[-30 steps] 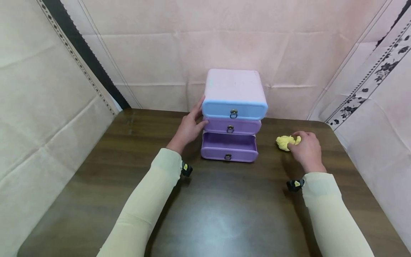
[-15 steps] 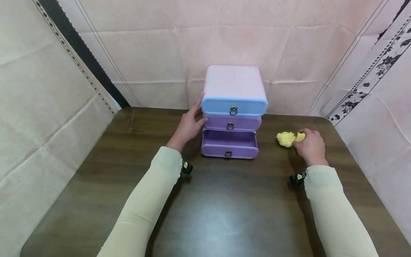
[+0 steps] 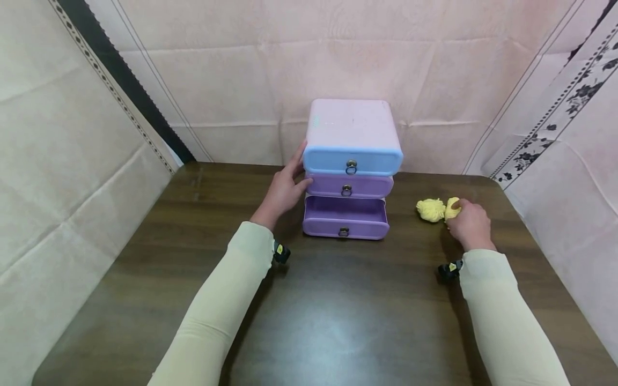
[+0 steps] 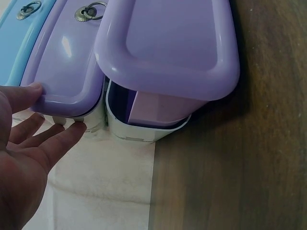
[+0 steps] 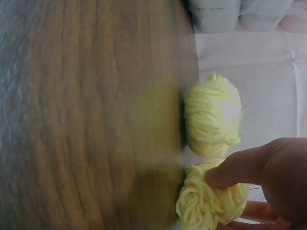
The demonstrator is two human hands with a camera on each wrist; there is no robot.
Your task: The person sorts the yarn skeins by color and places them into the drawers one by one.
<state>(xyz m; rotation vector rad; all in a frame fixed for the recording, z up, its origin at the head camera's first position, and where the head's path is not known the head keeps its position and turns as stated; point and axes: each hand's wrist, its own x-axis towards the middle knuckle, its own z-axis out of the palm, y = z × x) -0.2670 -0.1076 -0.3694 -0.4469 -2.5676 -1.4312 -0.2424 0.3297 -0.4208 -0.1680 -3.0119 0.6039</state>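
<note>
Against the left side of the small drawer unit (image 3: 354,126) rests my left hand (image 3: 282,195). Its thumb touches the front of the closed middle drawer (image 4: 67,62), while its fairly straight fingers lie along the side. The bottom purple drawer (image 3: 345,228) is pulled out, with nothing visible inside. To the right on the table, my right hand (image 3: 470,225) pinches a yellow yarn ball (image 5: 206,201) between thumb and fingers; part of the ball is hidden by the hand. A second yellow yarn ball (image 5: 213,115) sits just left of it in the head view.
The brown wooden table (image 3: 309,321) extends in front of the unit. A pale cloth backdrop (image 3: 251,91) hangs behind it and at both sides. The top drawer (image 3: 328,161) is blue and closed, with a ring pull like the others.
My right hand has shifted slightly right, and the yarn ball in its fingers now shows apart from the other one. My left hand stays at the drawer unit. The head view has tilted slightly.
</note>
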